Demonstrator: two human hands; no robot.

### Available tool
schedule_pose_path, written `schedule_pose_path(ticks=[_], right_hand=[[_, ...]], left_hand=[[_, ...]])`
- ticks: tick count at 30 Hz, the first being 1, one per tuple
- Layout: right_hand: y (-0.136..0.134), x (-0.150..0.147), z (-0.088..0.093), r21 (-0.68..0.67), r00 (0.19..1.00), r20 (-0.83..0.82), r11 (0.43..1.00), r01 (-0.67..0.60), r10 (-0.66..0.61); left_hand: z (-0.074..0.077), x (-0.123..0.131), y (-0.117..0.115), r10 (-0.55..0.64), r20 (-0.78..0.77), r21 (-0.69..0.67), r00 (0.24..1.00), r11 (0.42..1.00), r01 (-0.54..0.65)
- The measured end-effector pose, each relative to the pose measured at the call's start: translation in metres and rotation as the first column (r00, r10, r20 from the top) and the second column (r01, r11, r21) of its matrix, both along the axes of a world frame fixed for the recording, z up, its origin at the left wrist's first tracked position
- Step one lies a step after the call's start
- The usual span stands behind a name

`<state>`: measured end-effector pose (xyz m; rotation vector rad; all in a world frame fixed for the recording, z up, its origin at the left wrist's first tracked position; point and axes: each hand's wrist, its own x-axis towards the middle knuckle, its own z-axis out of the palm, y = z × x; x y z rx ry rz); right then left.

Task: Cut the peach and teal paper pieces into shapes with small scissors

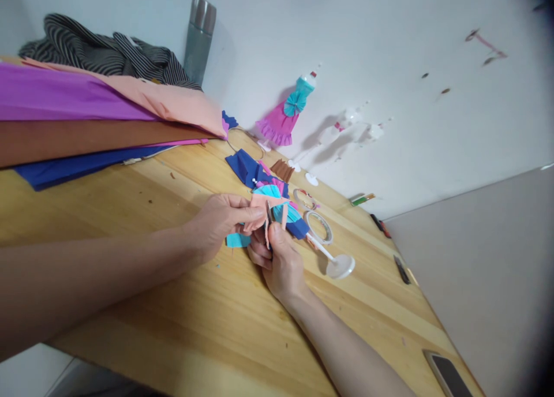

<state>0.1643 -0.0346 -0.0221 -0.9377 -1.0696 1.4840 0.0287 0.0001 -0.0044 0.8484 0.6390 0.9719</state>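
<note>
My left hand (225,221) pinches a peach-coloured piece of paper (262,202) between thumb and fingers. In my right hand (279,258) is a pair of scissors (270,213), with the blades at the peach paper and the handles mostly hidden by my fingers. A narrow peach strip stands up beside the blades. Just behind my hands lies a small doll stand (340,266) on its side, with turquoise and blue paper (298,228) around its upper part. A turquoise scrap (238,240) lies under my left hand.
Stacked coloured paper sheets (78,140) lie at the left, with a striped cloth (108,56) and a grey bottle (200,39) behind. Tape rolls (329,233), a dressed doll form (281,117) and white stands (341,123) are near the wall. A phone (448,374) lies front right.
</note>
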Motion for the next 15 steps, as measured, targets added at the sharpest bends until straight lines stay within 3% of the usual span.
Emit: schedule_pose_path(ticks=[15], right_hand=[[0.0012, 0.0019, -0.0003, -0.007, 1.0, 0.005, 1.0, -0.022, 0.022]], left_hand=[[0.0036, -0.0019, 0.0013, -0.039, 0.0, 0.032, 0.999, 0.999, 0.039]])
